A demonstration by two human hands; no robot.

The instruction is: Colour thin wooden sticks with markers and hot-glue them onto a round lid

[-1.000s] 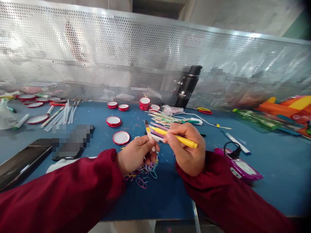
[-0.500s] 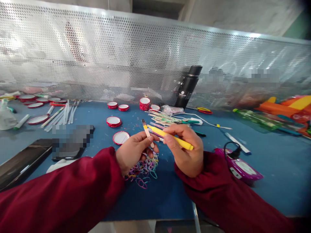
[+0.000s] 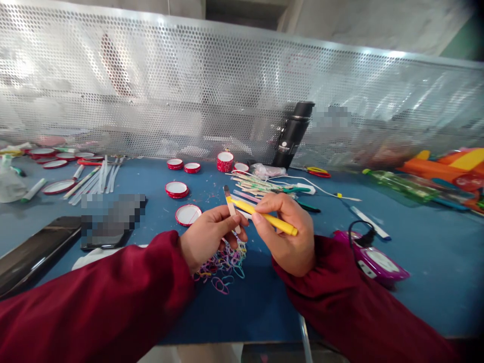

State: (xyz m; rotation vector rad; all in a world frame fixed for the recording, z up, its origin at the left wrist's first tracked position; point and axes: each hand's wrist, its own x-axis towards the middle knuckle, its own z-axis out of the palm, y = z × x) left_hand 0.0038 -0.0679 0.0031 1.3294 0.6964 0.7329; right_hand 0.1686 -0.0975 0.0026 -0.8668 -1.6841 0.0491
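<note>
My left hand [image 3: 209, 238] pinches a small wooden stick [image 3: 231, 206] upright between thumb and fingers; the stick has a yellow patch near its dark top. My right hand [image 3: 289, 232] grips a yellow marker [image 3: 264, 217] like a pen, its tip touching the stick's coloured part. Both hands hover over a heap of coloured rubber bands [image 3: 225, 264] on the blue table [image 3: 416, 282]. More coloured sticks [image 3: 253, 184] lie just beyond the hands.
Red-rimmed lids [image 3: 188, 214] and white sticks [image 3: 98, 179] lie left and centre. A black flask [image 3: 293, 133] stands against the perforated metal screen [image 3: 151, 85]. A purple device with a cable [image 3: 374, 259] sits right, a dark phone [image 3: 34, 252] left, orange toys [image 3: 454, 169] far right.
The right hand has drawn the marker slightly left and lower along the stick; the left hand has kept the stick almost in place.
</note>
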